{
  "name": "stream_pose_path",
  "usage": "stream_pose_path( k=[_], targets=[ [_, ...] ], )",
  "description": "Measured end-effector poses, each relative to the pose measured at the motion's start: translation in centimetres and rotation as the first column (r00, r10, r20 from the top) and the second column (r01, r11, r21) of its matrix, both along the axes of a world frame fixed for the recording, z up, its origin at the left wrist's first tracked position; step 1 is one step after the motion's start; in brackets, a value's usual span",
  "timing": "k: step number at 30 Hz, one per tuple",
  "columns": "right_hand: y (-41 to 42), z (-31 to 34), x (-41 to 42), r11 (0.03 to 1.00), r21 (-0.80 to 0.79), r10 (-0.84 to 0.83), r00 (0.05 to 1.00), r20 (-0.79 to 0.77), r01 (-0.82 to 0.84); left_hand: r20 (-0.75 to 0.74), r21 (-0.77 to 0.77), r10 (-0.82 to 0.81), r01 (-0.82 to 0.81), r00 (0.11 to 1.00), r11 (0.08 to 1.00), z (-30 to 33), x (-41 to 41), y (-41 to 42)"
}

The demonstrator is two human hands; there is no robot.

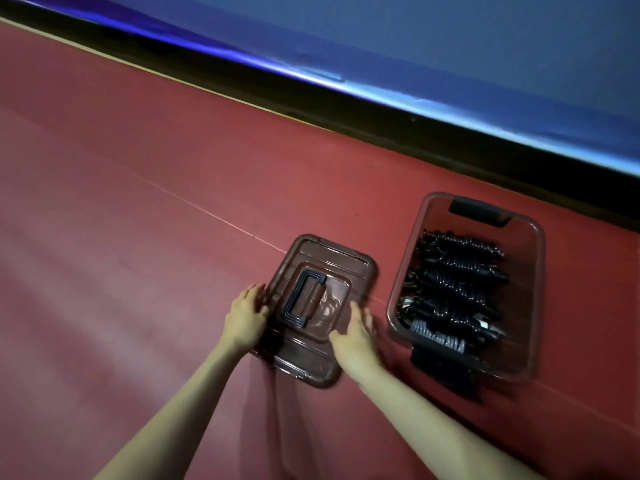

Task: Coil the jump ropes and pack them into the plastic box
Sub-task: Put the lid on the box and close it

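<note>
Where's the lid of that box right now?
In the head view the lid lies flat on the red floor, just left of the open box, with the left hand and right hand at its sides.

A clear plastic lid point(320, 311), smooth and glossy with light glinting off its ribbed top, carries a dark matt plastic handle point(304, 296). At three o'clock from it, the plastic box point(535, 271) has see-through, faintly shiny walls and dark matt latches. The jump ropes point(457, 282) inside look like black glossy cord. The red floor point(138, 254) appears smooth, with a dull sheen.
</note>
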State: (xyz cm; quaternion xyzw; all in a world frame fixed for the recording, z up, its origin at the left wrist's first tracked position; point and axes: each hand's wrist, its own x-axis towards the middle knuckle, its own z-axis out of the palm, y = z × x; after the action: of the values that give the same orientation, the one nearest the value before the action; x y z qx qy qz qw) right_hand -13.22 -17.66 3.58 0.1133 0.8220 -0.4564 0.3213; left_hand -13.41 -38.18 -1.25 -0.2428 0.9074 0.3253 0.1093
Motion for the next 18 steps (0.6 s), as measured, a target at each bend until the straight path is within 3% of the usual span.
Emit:
stream_pose_path(
  k=[4, 10, 15, 18],
  targets=[
    [0.2, -2.4, 1.0, 0.998, 0.057, -0.024, 0.998, -0.055, 0.027, 0.017, 0.099, -0.058, 0.056, 0.998, 0.994, -0.6, 0.7, 1.0],
    [-0.1, -1.9, 1.7, 0.999, -0.048, 0.019, 0.991, -0.131, -0.025, 0.017, 0.153, 0.237, -0.237, 0.971, 0.959, 0.2, 1.0, 1.7],
    [-0.6, 0.9, 1.1, 0.982, -0.164, 0.027, 0.941, -0.339, -0.088, -0.126, 0.203, 0.375, -0.346, 0.919, 0.916, 2.5, 0.7, 1.8],
    [-0.3, 3.7, 0.1, 0.968, -0.24, -0.034, 0.906, -0.423, -0.076, -0.223, 0.284, 0.383, -0.316, 0.896, 0.905, 5.2, -0.4, 1.9]
  ],
)
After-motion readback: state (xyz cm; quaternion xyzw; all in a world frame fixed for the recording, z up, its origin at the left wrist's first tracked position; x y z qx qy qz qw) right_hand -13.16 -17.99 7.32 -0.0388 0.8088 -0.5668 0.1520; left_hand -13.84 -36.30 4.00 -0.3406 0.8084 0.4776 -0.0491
